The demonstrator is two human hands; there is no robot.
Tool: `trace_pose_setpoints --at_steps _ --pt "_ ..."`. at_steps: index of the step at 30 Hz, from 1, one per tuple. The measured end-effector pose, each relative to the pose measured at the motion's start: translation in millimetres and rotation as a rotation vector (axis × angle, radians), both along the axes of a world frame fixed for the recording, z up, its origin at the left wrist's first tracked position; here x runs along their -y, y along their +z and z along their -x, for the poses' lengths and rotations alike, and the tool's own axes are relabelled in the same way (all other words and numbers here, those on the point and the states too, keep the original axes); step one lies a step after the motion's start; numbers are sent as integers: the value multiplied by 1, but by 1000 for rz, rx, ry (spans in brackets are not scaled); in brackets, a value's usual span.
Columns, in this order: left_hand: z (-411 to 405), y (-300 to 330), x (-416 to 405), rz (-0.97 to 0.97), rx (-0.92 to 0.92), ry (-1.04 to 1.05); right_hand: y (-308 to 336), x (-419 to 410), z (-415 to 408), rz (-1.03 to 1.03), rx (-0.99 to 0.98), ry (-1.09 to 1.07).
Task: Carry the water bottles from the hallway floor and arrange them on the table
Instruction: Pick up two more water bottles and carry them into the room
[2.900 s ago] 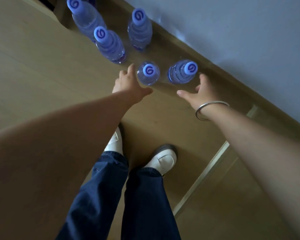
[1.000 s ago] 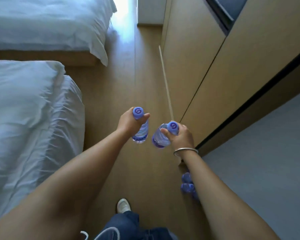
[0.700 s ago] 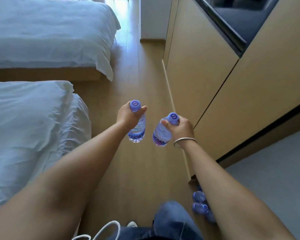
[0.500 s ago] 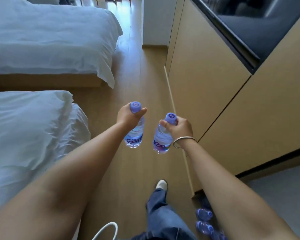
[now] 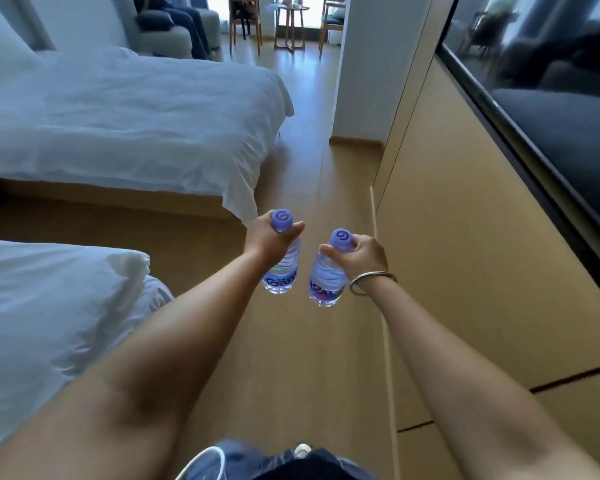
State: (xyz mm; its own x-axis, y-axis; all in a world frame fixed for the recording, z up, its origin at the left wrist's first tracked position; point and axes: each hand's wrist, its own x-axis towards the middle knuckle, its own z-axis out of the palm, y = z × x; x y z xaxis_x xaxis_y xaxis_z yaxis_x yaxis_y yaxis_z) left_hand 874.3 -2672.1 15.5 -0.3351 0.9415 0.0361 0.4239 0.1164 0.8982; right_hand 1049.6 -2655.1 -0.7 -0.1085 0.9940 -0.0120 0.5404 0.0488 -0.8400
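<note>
My left hand (image 5: 267, 239) grips a clear water bottle (image 5: 282, 271) by its neck, just under the purple cap. My right hand (image 5: 364, 256), with a metal bangle on the wrist, grips a second water bottle (image 5: 326, 284) the same way. Both bottles hang upright in front of me over the wooden floor, a short gap between them. A small wooden table (image 5: 290, 26) stands far ahead at the end of the room, by the bright window.
Two beds with white covers, the near bed (image 5: 49, 306) and the far bed (image 5: 125, 109), line the left side. A wooden cabinet wall (image 5: 465, 237) with a dark screen (image 5: 551, 98) runs along the right. Wooden chairs (image 5: 245, 19) flank the table. A white pillar (image 5: 364, 64) juts in ahead on the right.
I picked the two bottles off the floor, turned and walked forward between beds and cabinets. The bottles left on the floor have dropped out of view; the far table now shows.
</note>
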Motion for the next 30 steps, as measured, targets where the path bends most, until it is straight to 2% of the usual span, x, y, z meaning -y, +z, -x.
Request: trace_pose_setpoints --at_steps 9,17,23,30 --pt "26 -7 -127 21 -103 51 -10 -123 10 -17 86 -7" --pt "50 -35 -285 28 54 15 -21 -260 37 29 112 -52" --pt "85 -24 -408 26 -20 -50 -4 -374 68 22 106 -81" --pt "116 -27 -512 80 -31 -6 -5 -472 94 66 77 -93"
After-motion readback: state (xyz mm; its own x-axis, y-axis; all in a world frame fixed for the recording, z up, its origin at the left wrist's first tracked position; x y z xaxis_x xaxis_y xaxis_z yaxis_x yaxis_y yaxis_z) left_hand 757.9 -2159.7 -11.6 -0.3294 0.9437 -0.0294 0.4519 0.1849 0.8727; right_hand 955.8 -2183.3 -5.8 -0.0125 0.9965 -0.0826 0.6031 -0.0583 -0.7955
